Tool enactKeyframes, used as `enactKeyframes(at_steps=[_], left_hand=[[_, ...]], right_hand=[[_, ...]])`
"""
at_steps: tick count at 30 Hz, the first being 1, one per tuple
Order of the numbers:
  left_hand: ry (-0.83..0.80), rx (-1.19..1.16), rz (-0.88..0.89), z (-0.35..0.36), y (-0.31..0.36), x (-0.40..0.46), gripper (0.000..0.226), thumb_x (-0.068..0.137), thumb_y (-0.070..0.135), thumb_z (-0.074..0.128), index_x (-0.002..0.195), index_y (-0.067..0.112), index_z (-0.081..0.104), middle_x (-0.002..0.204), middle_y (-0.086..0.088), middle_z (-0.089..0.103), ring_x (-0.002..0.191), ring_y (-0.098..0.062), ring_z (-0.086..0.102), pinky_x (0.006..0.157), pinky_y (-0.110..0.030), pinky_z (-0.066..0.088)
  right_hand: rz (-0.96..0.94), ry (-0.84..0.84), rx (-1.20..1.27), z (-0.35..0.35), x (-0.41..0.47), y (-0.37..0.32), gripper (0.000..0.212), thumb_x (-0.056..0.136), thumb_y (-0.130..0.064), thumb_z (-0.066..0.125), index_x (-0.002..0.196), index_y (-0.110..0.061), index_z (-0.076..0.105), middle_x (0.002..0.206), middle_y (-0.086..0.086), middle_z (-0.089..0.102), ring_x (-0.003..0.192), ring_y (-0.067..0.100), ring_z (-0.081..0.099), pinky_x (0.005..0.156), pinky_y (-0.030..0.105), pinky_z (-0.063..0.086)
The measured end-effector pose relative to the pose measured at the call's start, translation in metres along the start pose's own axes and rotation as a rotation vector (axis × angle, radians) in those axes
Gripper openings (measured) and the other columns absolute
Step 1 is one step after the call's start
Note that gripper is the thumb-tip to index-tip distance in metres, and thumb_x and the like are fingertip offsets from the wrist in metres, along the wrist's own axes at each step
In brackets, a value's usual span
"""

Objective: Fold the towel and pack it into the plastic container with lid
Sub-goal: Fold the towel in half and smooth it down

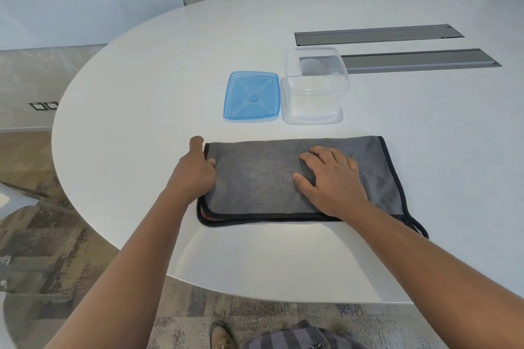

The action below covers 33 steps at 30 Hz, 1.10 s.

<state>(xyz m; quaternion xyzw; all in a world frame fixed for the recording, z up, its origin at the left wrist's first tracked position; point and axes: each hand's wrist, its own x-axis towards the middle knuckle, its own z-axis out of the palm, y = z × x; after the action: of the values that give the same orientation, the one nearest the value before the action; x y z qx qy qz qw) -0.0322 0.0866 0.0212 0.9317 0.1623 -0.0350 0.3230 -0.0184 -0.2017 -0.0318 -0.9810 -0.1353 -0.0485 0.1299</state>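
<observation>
A grey towel (255, 178) with black trim lies folded in half on the white table (141, 93), its hanging loop at the near right corner. My left hand (195, 170) grips the towel's left edge, thumb on top and fingers tucked under it. My right hand (331, 178) lies flat on the towel's middle, fingers spread. Behind the towel stands the clear plastic container (313, 88), with nothing in it. Its blue lid (251, 97) lies flat on the table just to the container's left.
Two grey cable hatches (377, 34) are set into the table behind the container. The table's rounded edge curves close on the left and near side. Patterned carpet and my shoe (221, 334) show below.
</observation>
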Motion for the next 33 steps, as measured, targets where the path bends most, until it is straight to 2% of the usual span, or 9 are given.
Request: enactKeyframes(at_steps=[5, 8, 11, 15, 18, 20, 23, 26, 33], left_hand=[[-0.007, 0.019, 0.022, -0.004, 0.0, -0.005, 0.059, 0.106, 0.016, 0.04, 0.159, 0.024, 0.014, 0.113, -0.006, 0.046, 0.097, -0.028, 0.049, 0.084, -0.036, 0.037], [-0.044, 0.085, 0.02, 0.001, -0.002, -0.01, 0.06, 0.105, 0.014, 0.039, 0.159, 0.023, 0.013, 0.112, -0.007, 0.048, 0.095, -0.028, 0.05, 0.081, -0.037, 0.039], [0.02, 0.191, 0.058, 0.01, -0.007, -0.011, 0.06, 0.103, 0.011, 0.039, 0.157, 0.02, 0.016, 0.121, -0.015, 0.056, 0.092, -0.031, 0.052, 0.078, -0.039, 0.039], [0.083, 0.35, 0.087, 0.022, -0.013, -0.013, 0.061, 0.103, 0.016, 0.037, 0.159, 0.026, 0.015, 0.134, -0.013, 0.043, 0.094, -0.035, 0.053, 0.075, -0.041, 0.039], [0.224, 0.423, 0.114, 0.026, -0.013, -0.017, 0.06, 0.102, 0.02, 0.043, 0.159, 0.024, 0.022, 0.156, -0.012, 0.026, 0.126, -0.04, 0.04, 0.094, -0.052, 0.039], [0.322, 0.414, 0.232, 0.028, -0.007, -0.021, 0.052, 0.102, 0.023, 0.047, 0.153, 0.022, 0.037, 0.162, -0.01, 0.025, 0.142, -0.038, 0.026, 0.109, -0.056, 0.03], [0.196, 0.359, 0.386, 0.042, 0.004, -0.024, 0.044, 0.104, 0.032, 0.044, 0.147, 0.024, 0.048, 0.163, -0.005, 0.033, 0.149, -0.029, 0.024, 0.115, -0.053, 0.024], [0.018, 0.393, 0.288, 0.057, 0.003, -0.024, 0.057, 0.106, 0.052, 0.029, 0.159, 0.033, 0.029, 0.171, -0.001, 0.015, 0.157, -0.027, 0.01, 0.123, -0.047, 0.011], [-0.038, 0.506, 0.337, 0.054, -0.005, -0.007, 0.071, 0.099, 0.072, 0.013, 0.162, 0.041, 0.01, 0.172, 0.004, 0.003, 0.158, -0.027, -0.002, 0.126, -0.049, 0.001]], right_hand=[[0.01, 0.005, 0.009, 0.0, 0.001, -0.001, 0.057, 0.095, -0.065, 0.038, 0.143, -0.034, 0.049, 0.153, -0.007, 0.043, 0.142, 0.021, 0.033, 0.111, 0.05, 0.028], [0.014, 0.001, 0.01, 0.0, 0.0, -0.001, 0.057, 0.096, -0.065, 0.038, 0.143, -0.035, 0.049, 0.154, -0.007, 0.042, 0.142, 0.021, 0.032, 0.112, 0.05, 0.028], [0.011, 0.002, 0.011, -0.001, 0.0, -0.002, 0.058, 0.096, -0.065, 0.037, 0.143, -0.034, 0.049, 0.154, -0.006, 0.042, 0.142, 0.021, 0.033, 0.111, 0.051, 0.029], [0.013, -0.002, 0.007, -0.001, 0.0, -0.002, 0.058, 0.095, -0.065, 0.036, 0.144, -0.035, 0.048, 0.154, -0.007, 0.042, 0.142, 0.02, 0.033, 0.111, 0.051, 0.029], [0.012, -0.004, 0.001, -0.001, 0.0, -0.002, 0.059, 0.095, -0.065, 0.035, 0.143, -0.035, 0.048, 0.153, -0.007, 0.042, 0.142, 0.02, 0.033, 0.111, 0.05, 0.028], [0.01, -0.005, -0.004, -0.001, 0.0, -0.002, 0.059, 0.095, -0.065, 0.034, 0.143, -0.034, 0.048, 0.153, -0.007, 0.042, 0.142, 0.021, 0.033, 0.111, 0.05, 0.028], [0.014, -0.008, -0.007, -0.001, 0.001, -0.003, 0.059, 0.095, -0.065, 0.035, 0.144, -0.034, 0.048, 0.153, -0.007, 0.042, 0.142, 0.021, 0.033, 0.111, 0.05, 0.028], [0.015, -0.014, -0.005, -0.002, 0.0, -0.003, 0.059, 0.096, -0.065, 0.035, 0.145, -0.034, 0.048, 0.154, -0.006, 0.042, 0.143, 0.021, 0.033, 0.112, 0.05, 0.028], [0.02, -0.019, -0.017, -0.002, 0.002, -0.003, 0.06, 0.096, -0.066, 0.034, 0.145, -0.034, 0.047, 0.154, -0.006, 0.042, 0.144, 0.02, 0.032, 0.112, 0.05, 0.028]])
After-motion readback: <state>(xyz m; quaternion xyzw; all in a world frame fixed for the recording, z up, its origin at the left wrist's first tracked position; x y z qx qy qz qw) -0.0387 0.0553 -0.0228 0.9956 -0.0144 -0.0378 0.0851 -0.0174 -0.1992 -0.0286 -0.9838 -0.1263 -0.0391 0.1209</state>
